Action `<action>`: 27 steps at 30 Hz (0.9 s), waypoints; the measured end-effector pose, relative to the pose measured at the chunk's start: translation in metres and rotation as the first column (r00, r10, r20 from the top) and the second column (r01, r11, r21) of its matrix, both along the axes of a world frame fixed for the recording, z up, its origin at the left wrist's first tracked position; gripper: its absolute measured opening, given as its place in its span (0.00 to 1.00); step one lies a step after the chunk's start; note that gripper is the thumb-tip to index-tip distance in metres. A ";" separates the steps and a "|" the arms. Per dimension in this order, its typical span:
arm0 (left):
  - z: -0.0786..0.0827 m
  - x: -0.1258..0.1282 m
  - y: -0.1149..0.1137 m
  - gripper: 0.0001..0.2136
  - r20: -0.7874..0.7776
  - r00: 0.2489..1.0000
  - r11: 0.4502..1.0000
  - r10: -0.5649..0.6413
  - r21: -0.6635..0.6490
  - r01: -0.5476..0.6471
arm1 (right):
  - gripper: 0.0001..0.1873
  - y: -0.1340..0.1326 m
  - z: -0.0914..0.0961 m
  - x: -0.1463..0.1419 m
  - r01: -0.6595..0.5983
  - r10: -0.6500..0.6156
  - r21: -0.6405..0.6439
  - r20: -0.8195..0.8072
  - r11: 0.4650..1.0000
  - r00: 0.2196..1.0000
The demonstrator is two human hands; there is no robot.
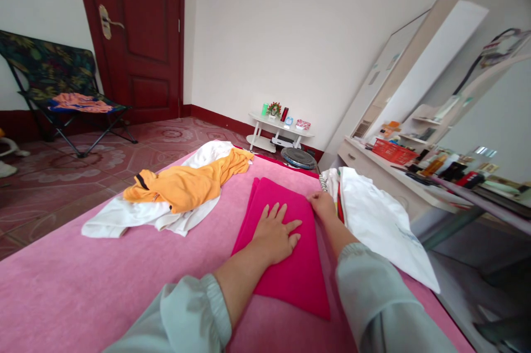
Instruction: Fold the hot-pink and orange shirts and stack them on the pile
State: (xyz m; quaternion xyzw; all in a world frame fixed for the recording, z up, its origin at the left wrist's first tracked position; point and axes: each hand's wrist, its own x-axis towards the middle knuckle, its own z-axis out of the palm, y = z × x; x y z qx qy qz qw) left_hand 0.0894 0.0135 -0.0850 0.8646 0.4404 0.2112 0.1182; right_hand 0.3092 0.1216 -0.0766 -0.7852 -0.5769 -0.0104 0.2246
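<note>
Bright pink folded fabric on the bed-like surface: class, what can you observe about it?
The bright pink folded fabric looks soft and matte, with no visible pattern. It lies flat in layers, narrower at the far end, with a second layer's edge showing along its left side. Beneath it is a paler pink, plush-looking cover. The left hand rests spread on top; the right hand's fingertips are at its far right edge, their grip unclear.

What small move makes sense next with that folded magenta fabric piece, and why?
Perhaps use the right hand to gently straighten the far right corner of the folded magenta fabric piece: that hand is at the corner, while the left hand lies spread on top, well placed to steady it.
</note>
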 end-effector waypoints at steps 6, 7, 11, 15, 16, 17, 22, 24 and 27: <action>-0.001 -0.001 -0.001 0.22 -0.006 1.000 1.000 -0.004 -0.003 0.004 | 0.15 -0.020 0.013 -0.017 -0.011 0.005 0.073 0.079 0.997 0.997; -0.001 0.000 -0.001 0.22 -0.009 1.000 1.000 -0.003 -0.006 0.003 | 0.17 -0.024 0.014 -0.023 -0.061 0.050 0.124 0.087 0.990 0.995; -0.003 0.001 0.001 0.26 -0.028 1.000 1.000 -0.002 -0.007 0.002 | 0.23 -0.061 0.004 -0.054 -0.390 0.390 0.259 0.051 0.884 0.919; -0.004 0.000 0.003 0.28 -0.041 0.999 1.000 0.008 -0.021 -0.009 | 0.31 -0.108 -0.019 -0.078 -0.463 0.479 0.130 -0.156 0.877 0.864; -0.004 0.000 0.003 0.28 -0.044 0.999 1.000 0.009 -0.025 -0.010 | 0.33 -0.117 -0.023 -0.080 -0.448 0.460 0.104 -0.191 0.888 0.867; -0.003 -0.001 0.003 0.27 -0.048 0.999 1.000 0.012 -0.027 -0.013 | 0.34 -0.125 -0.026 -0.082 -0.433 0.440 0.083 -0.212 0.898 0.873; 0.001 -0.003 0.000 0.25 -0.081 0.997 1.000 0.010 -0.010 -0.011 | 0.35 -0.145 -0.025 -0.083 -0.405 0.401 0.026 -0.206 0.914 0.892; 0.002 -0.003 -0.003 0.25 -0.095 0.995 1.000 0.019 -0.011 -0.020 | 0.34 -0.148 -0.022 -0.084 -0.403 0.399 0.011 -0.179 0.915 0.899; 0.003 -0.005 -0.009 0.24 -0.109 0.993 0.999 0.043 -0.018 -0.045 | 0.34 -0.152 -0.018 -0.088 -0.384 0.377 -0.034 -0.136 0.923 0.916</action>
